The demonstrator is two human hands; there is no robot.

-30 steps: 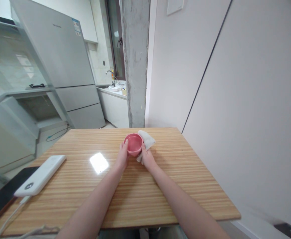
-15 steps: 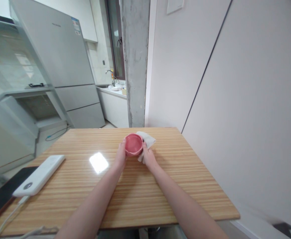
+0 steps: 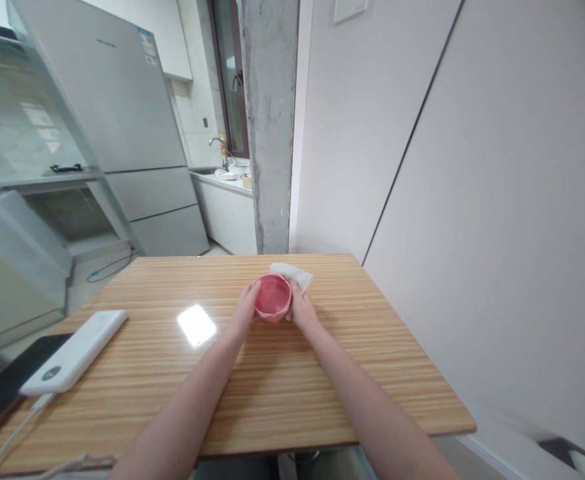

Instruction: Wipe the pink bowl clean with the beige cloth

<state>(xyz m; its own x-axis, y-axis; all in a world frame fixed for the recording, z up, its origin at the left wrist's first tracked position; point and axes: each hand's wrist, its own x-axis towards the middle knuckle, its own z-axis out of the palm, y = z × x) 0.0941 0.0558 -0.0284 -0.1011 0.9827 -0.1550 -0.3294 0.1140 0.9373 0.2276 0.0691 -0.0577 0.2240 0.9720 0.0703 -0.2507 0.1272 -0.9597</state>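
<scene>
A small pink bowl [image 3: 273, 299] is held above the far half of the wood-grain table [image 3: 352, 360], its open side tilted toward me. My left hand [image 3: 246, 306] grips the bowl's left side, fingers closed round it. On the other side, my right hand [image 3: 301, 307] is closed on a white cloth [image 3: 292, 272] and presses it against the bowl's right outer wall. Part of the cloth sticks out behind the bowl and past my fingers. Most fingertips are hidden behind the bowl and cloth.
A white power bank [image 3: 75, 353] with a plugged-in white cable [image 3: 17, 427] lies at the table's left, partly over a dark phone-like slab [image 3: 17, 380]. A white wall [image 3: 422, 233] borders the right side. Beyond the table stand a concrete pillar [image 3: 272, 133] and a fridge [image 3: 112, 100].
The bowl has shifted slightly right and toward me, and tips more my way. My right hand has turned a little with the cloth, whose loose end now lies flatter behind the bowl.
</scene>
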